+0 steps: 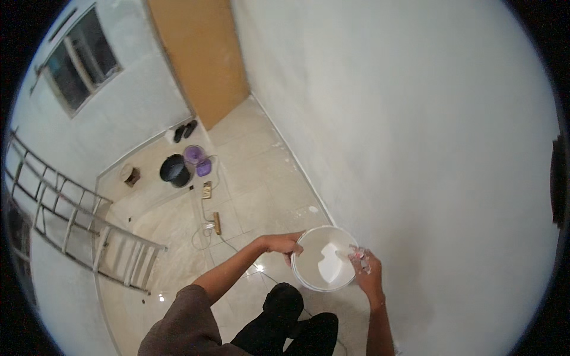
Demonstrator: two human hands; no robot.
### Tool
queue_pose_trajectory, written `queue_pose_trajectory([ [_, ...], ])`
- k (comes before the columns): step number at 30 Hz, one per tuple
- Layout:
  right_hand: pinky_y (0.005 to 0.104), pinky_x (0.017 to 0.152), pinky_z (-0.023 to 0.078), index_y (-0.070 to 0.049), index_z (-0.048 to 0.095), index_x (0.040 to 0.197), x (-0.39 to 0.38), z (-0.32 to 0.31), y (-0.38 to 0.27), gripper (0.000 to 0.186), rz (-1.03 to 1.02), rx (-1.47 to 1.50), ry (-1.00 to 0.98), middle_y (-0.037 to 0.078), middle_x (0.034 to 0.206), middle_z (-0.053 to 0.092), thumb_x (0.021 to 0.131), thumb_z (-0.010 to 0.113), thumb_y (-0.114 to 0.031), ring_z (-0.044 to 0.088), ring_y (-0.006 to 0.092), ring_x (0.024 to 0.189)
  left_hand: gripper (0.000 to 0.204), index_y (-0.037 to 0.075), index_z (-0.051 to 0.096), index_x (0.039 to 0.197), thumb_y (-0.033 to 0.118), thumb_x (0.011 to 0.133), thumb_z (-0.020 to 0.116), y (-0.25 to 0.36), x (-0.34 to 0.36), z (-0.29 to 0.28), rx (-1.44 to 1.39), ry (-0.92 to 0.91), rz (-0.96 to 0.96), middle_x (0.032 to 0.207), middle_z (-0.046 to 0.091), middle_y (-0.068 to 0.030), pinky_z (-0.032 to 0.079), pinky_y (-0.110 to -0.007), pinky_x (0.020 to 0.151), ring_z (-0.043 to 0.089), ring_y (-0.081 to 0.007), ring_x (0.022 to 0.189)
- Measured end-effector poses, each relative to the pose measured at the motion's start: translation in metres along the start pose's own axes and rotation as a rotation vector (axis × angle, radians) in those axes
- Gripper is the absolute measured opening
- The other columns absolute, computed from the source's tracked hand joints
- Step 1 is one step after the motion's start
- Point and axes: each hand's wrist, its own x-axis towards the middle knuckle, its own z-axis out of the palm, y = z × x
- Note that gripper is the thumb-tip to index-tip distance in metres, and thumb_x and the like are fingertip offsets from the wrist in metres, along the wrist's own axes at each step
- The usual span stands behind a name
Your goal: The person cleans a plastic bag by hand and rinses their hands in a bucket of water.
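A white round bucket (307, 274) is tilted toward me beside the wall, with a patch of bright white paint or paste (333, 267) inside it. My left hand (285, 244) grips its left rim, the thumb over the edge and the fingers outside. At the opposite rim is my right hand (368, 272), its fingers curled and smeared with white. A pale shape runs from those fingers into the bucket; whether it is a tool or a smear, I cannot make out.
A pale wall (415, 148) rises close on my right. Cables and a power strip (206, 190) lie on the tiled floor (243, 207). Farther off stand a black bucket (176, 172) and purple containers (195, 154). A metal ladder (71, 216) is at left, dark shoes (185, 131) near the brown door (202, 59).
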Motion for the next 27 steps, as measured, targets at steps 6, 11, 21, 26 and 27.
queue_pose_trajectory([
  [6,0.0306,0.080,0.049,0.002,0.065,0.101,-0.020,-0.042,-0.187,0.018,-0.054,-0.098,-0.008,0.016,0.101,0.066,0.088,0.061,-0.009,0.064,0.0211,0.088,0.074,0.004,0.019,0.143,0.014,0.077,0.050,0.117,-0.174,0.056,-0.078,0.225,0.035,0.102,0.057,-0.0167,0.058,-0.033,0.063,0.064,-0.0218,0.078],
  [11,0.0277,0.074,0.047,0.002,0.054,0.098,-0.029,-0.062,-0.275,0.013,-0.137,-0.011,-0.132,0.007,0.083,0.057,0.088,0.060,-0.003,0.057,0.0145,0.077,0.068,0.001,0.025,0.140,0.015,0.079,0.051,0.107,-0.243,0.102,-0.028,0.565,0.203,0.093,0.053,-0.0121,0.051,-0.030,0.054,0.058,-0.0185,0.068],
  [21,0.0283,0.075,0.048,0.001,0.045,0.097,-0.048,0.006,-0.387,0.022,-0.032,0.411,-0.327,0.007,0.091,0.050,0.085,0.063,0.001,0.054,0.0140,0.091,0.058,-0.002,0.033,0.132,0.015,0.079,0.052,0.125,-0.392,0.129,-0.166,0.901,0.175,0.086,0.054,-0.0127,0.050,-0.034,0.057,0.057,-0.0206,0.066],
  [26,0.0274,0.081,0.047,0.004,0.044,0.106,-0.060,0.079,-0.430,0.028,-0.162,0.262,-0.383,0.008,0.094,0.052,0.086,0.063,0.000,0.053,0.0159,0.095,0.060,-0.003,0.032,0.133,0.015,0.079,0.051,0.081,-0.473,0.118,-0.253,0.985,0.265,0.082,0.055,-0.0142,0.050,-0.034,0.052,0.058,-0.0213,0.062],
  [27,0.0283,0.082,0.047,0.006,0.044,0.114,-0.072,0.101,-0.441,0.034,-0.081,0.257,-0.326,0.011,0.100,0.055,0.087,0.063,-0.002,0.054,0.0179,0.096,0.060,-0.003,0.032,0.133,0.015,0.079,0.051,0.066,-0.493,0.110,-0.238,0.996,0.270,0.083,0.056,-0.0148,0.050,-0.034,0.053,0.059,-0.0218,0.062],
])
